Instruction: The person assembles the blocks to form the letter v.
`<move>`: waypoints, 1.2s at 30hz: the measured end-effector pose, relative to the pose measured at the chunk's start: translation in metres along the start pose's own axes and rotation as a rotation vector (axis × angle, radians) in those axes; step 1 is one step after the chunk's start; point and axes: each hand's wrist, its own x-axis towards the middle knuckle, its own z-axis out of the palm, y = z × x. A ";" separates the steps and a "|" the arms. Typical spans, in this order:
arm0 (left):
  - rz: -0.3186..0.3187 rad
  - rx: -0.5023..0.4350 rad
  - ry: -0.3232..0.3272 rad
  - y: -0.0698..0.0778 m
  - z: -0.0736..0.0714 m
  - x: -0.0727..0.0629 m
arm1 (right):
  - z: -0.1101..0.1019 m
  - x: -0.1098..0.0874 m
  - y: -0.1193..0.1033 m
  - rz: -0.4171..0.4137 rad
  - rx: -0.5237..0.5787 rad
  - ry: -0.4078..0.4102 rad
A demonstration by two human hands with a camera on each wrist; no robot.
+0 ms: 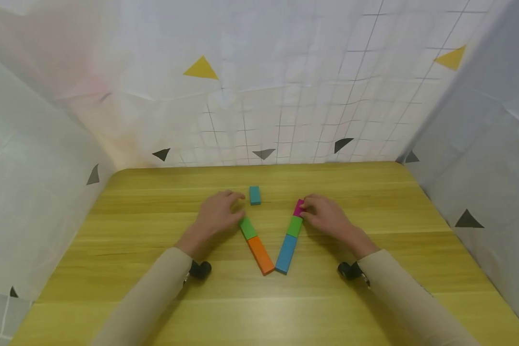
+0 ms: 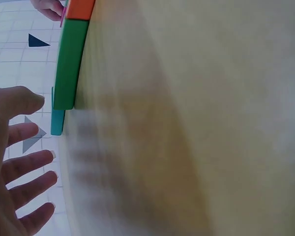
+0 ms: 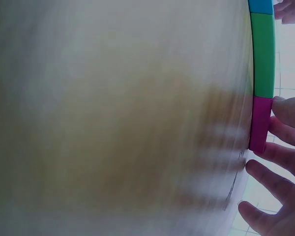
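Note:
Two rows of blocks form a V on the table. Its left row has an orange block (image 1: 261, 255) at the near end and a green block (image 1: 248, 228) beyond it. On the right, a blue block (image 1: 286, 253), another green block (image 1: 294, 226) and a magenta block (image 1: 298, 208) lie end to end. My left hand (image 1: 219, 211) is beside the left green block, fingers spread apart with nothing in them. Thumb and fingers of my right hand (image 1: 325, 215) pinch the magenta block at the far end of its row.
A teal block (image 1: 254, 195) lies by itself beyond the left row, just right of my left fingertips. The wooden table (image 1: 259, 312) meets a white sheet (image 1: 285, 96) with dark and yellow triangles at its far edge. Similar sheets hang at both sides.

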 end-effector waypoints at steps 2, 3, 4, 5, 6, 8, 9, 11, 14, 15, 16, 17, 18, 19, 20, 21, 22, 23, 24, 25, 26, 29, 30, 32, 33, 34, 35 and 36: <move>-0.009 -0.021 -0.008 -0.001 0.000 0.004 | 0.000 0.000 0.000 0.000 -0.001 0.002; -0.012 -0.025 -0.012 -0.002 0.000 0.006 | 0.000 0.000 0.000 0.001 -0.001 0.002; -0.012 -0.031 -0.017 -0.002 -0.001 0.007 | 0.000 0.000 0.000 0.000 -0.002 0.002; -0.012 -0.032 -0.019 -0.003 -0.001 0.009 | 0.000 0.000 0.000 0.000 -0.006 0.002; -0.008 -0.038 -0.022 -0.003 -0.002 0.011 | 0.000 0.000 0.000 0.001 -0.009 0.002; -0.005 -0.045 -0.025 -0.005 -0.004 0.014 | 0.001 0.000 0.000 0.002 -0.010 0.003; -0.007 -0.054 -0.030 -0.006 -0.004 0.015 | 0.001 0.000 0.001 0.003 -0.010 0.005; -0.010 -0.073 -0.041 -0.008 -0.004 0.018 | 0.002 0.000 0.001 0.001 -0.010 0.008; -0.016 -0.099 -0.062 -0.012 -0.002 0.022 | 0.002 0.000 0.001 -0.005 -0.009 0.014; -0.018 -0.108 -0.071 -0.013 -0.002 0.024 | 0.002 0.000 0.002 -0.008 -0.011 0.015; -0.017 -0.111 -0.079 -0.014 -0.001 0.026 | 0.002 0.000 0.001 -0.010 -0.012 0.015; -0.017 -0.111 -0.085 -0.015 0.000 0.028 | 0.002 0.000 0.001 -0.011 -0.014 0.015; -0.017 -0.113 -0.092 -0.016 0.000 0.029 | 0.001 0.000 0.001 -0.010 -0.013 0.014; -0.017 -0.115 -0.097 -0.016 0.001 0.031 | 0.001 0.000 0.001 -0.010 -0.014 0.014; -0.013 -0.116 -0.104 -0.016 0.001 0.032 | 0.001 -0.001 0.000 -0.012 -0.012 0.013; -0.010 -0.118 -0.110 -0.015 0.002 0.033 | 0.001 -0.001 0.000 -0.011 -0.011 0.012; -0.008 -0.117 -0.114 -0.015 0.002 0.034 | 0.000 -0.001 -0.001 -0.009 -0.010 0.010; -0.005 -0.121 -0.117 -0.014 0.003 0.035 | 0.000 -0.001 -0.001 -0.010 -0.010 0.010; -0.001 -0.125 -0.120 -0.013 0.003 0.036 | 0.000 -0.001 -0.001 -0.010 -0.009 0.010; 0.002 -0.129 -0.121 -0.012 0.003 0.037 | 0.000 -0.001 -0.001 -0.010 -0.010 0.010; 0.007 -0.127 -0.123 -0.011 0.004 0.038 | 0.000 -0.001 0.000 -0.009 -0.010 0.009; 0.009 -0.120 -0.118 -0.009 0.004 0.040 | 0.001 -0.001 0.000 -0.007 -0.012 0.009; 0.008 -0.113 -0.116 -0.008 0.004 0.041 | 0.001 -0.001 0.000 -0.006 -0.011 0.009; 0.011 -0.105 -0.113 -0.007 0.003 0.043 | 0.000 -0.001 0.000 -0.008 -0.010 0.010; 0.012 -0.101 -0.112 -0.006 0.002 0.044 | 0.000 -0.001 0.000 -0.008 -0.010 0.011; 0.017 -0.098 -0.111 -0.006 0.002 0.045 | 0.000 -0.001 0.000 -0.009 -0.010 0.012; 0.019 -0.094 -0.112 -0.005 0.002 0.046 | 0.000 -0.001 0.000 -0.008 -0.010 0.013; 0.023 -0.093 -0.115 -0.005 0.002 0.047 | 0.000 -0.001 -0.001 -0.006 -0.012 0.014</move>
